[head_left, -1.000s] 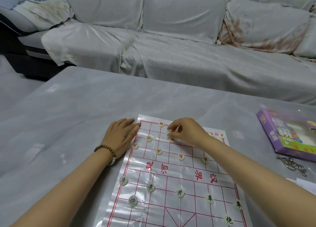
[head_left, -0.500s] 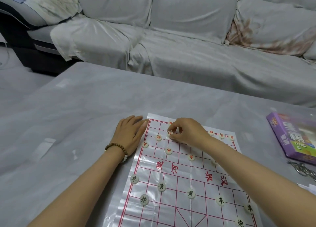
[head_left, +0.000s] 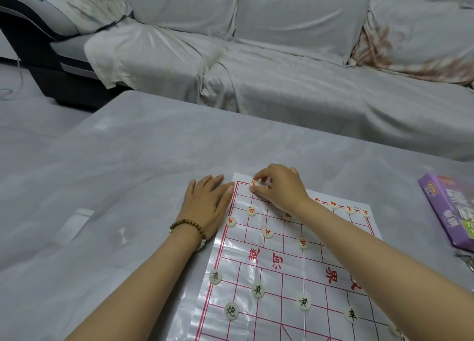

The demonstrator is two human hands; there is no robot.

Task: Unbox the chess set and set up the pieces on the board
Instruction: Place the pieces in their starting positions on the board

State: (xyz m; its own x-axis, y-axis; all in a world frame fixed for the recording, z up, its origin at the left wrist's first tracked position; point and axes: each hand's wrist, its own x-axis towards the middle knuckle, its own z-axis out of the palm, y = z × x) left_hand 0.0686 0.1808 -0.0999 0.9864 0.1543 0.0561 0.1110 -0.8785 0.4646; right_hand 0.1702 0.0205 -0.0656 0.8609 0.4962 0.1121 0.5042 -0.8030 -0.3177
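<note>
— What has the right hand got hold of?

— A pale round red-lettered piece, pinched between thumb and fingertips at the far left corner of the board. The fingers cover part of it, so I can't read the character.

— And the left hand?

— Flat, fingers straight, holding nothing. It rests on the tabletop with its fingertips right at the board's far left edge. There's a beaded bracelet on the wrist.

— The other pieces?

— Red pieces sit across the far half and black-lettered pieces across the near half. The right forearm lies over the board and hides a strip of it. One red piece only peeks out beside the wrist, and one at the bottom right is mostly covered.

— The box?

— Purple, on the tabletop well right of the board. It's cut off at the edge and its print is blurred. There's a metal thing just nearer than it, too cropped to name.
</note>
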